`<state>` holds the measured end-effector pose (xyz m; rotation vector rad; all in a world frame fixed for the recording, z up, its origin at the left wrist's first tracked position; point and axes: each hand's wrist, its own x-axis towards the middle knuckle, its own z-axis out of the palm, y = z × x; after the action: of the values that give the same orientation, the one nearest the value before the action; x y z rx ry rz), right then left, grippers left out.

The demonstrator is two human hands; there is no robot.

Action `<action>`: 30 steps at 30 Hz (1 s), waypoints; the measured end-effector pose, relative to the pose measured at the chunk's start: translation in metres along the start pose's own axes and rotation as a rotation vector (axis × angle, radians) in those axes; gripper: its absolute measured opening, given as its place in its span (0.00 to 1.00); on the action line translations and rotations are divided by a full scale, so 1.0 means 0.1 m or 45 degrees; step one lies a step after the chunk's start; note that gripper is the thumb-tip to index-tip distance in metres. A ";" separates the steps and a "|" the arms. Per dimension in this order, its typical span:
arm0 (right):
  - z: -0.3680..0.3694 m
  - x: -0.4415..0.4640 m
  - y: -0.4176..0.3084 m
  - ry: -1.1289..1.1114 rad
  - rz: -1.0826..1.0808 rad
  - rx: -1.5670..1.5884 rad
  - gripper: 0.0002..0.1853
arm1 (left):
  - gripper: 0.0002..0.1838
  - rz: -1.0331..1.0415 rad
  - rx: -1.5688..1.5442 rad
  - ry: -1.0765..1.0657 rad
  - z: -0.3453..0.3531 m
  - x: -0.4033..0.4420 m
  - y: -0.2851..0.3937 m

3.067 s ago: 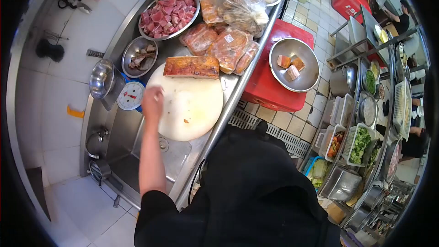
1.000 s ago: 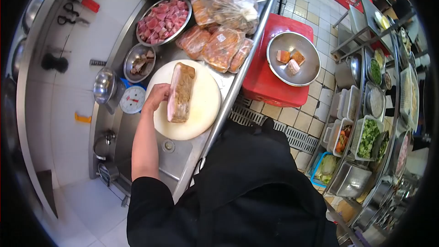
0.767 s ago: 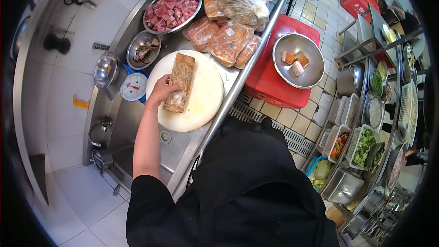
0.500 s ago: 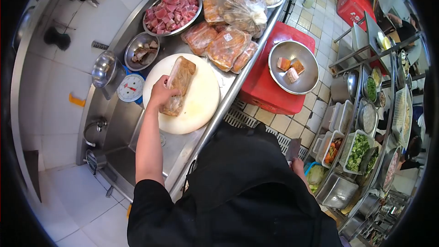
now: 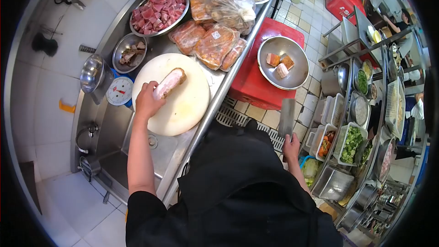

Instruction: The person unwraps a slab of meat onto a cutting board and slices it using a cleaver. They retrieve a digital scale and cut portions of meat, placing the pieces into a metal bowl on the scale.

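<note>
My left hand (image 5: pixel 148 104) is closed on one end of a slab of pork belly (image 5: pixel 171 82). The slab is turned on its side, its pale cut face showing and browned skin at the far end. Beneath it lies a round white cutting board (image 5: pixel 185 114). Out to my right, over the floor, my right hand (image 5: pixel 291 147) grips the handle of a cleaver (image 5: pixel 286 118), blade pointing away from me. Several chunks of pork belly (image 5: pixel 280 64) sit in a metal bowl (image 5: pixel 298 77) on a red box (image 5: pixel 247 80).
Beyond the board are a bowl of raw diced meat (image 5: pixel 160 11), a bowl of meat scraps (image 5: pixel 130 54) and bagged meat (image 5: pixel 212 43). A dial scale (image 5: pixel 120 90) stands left, near the sink (image 5: pixel 114 132). Shelves with vegetable baskets (image 5: pixel 352 144) line the right side.
My left hand has turned the slab from lying flat to showing its cut face. My right hand has risen with the cleaver, which now shows fully. The view has shifted slightly.
</note>
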<state>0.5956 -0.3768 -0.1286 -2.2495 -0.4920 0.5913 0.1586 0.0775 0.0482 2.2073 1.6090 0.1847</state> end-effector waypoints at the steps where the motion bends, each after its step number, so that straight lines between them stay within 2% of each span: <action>1: 0.05 0.06 -0.02 -0.058 -0.011 0.053 0.11 | 0.34 0.003 -0.001 0.003 0.00 0.06 -0.09; 3: 0.07 0.08 -0.34 -0.100 -0.052 -0.018 0.09 | 0.36 -0.025 -0.051 0.004 -0.02 0.21 -0.29; 5: 0.07 -0.03 -0.88 -0.163 -0.250 -0.088 0.09 | 0.38 -0.039 -0.038 0.011 -0.06 0.35 -0.46; 8: 0.17 -0.08 -1.02 -0.216 -0.337 -0.096 0.09 | 0.37 -0.107 -0.126 -0.029 0.04 0.57 -0.92; 11: 0.14 -0.17 -1.24 -0.306 -0.381 -0.142 0.10 | 0.35 -0.237 -0.283 -0.035 -0.03 0.51 -1.02; 16: 0.13 -0.28 -1.13 -0.357 -0.396 -0.178 0.09 | 0.36 -0.175 -0.442 -0.034 -0.03 0.30 -1.22; 18: 0.13 -0.30 -1.14 -0.337 -0.424 -0.172 0.08 | 0.29 -0.334 -0.439 -0.357 -0.07 0.12 -1.13; 19: 0.13 -0.29 -1.14 -0.340 -0.425 -0.175 0.08 | 0.29 -0.338 -0.442 -0.357 -0.10 -0.02 -1.05; 21: 0.12 -0.30 -1.15 -0.261 -0.525 -0.225 0.08 | 0.20 -0.399 -0.908 -0.745 -0.16 -0.31 -0.85; 22: 0.10 -0.33 -1.17 -0.251 -0.505 -0.229 0.08 | 0.25 -0.280 -0.739 -0.768 -0.12 -0.32 -0.89; 23: 0.07 -0.36 -1.34 -0.273 -0.464 -0.203 0.08 | 0.25 -0.273 -0.737 -0.793 -0.17 -0.34 -0.74; 25: 0.04 -0.32 -1.47 -0.292 -0.419 -0.190 0.08 | 0.39 0.269 -0.078 -0.061 -0.40 -0.43 -0.22; 26: 0.05 -0.28 -1.50 -0.315 -0.476 -0.196 0.08 | 0.50 0.382 0.171 -0.199 -0.43 -0.35 -0.12; 27: 0.06 -0.24 -1.51 -0.339 -0.537 -0.201 0.08 | 0.50 0.382 0.162 -0.198 -0.37 -0.27 -0.10; 29: 0.08 -0.14 -1.53 -0.395 -0.496 -0.238 0.09 | 0.49 0.901 0.693 -0.182 -0.18 -0.08 -0.13; 30: 0.10 -0.13 -1.63 -0.412 -0.547 -0.249 0.09 | 0.49 0.896 0.690 -0.175 -0.12 0.03 -0.14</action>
<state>0.5526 -0.2723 -0.0100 -2.1351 -1.2048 0.7036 0.1434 0.0872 0.0535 3.0493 0.8025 -0.2390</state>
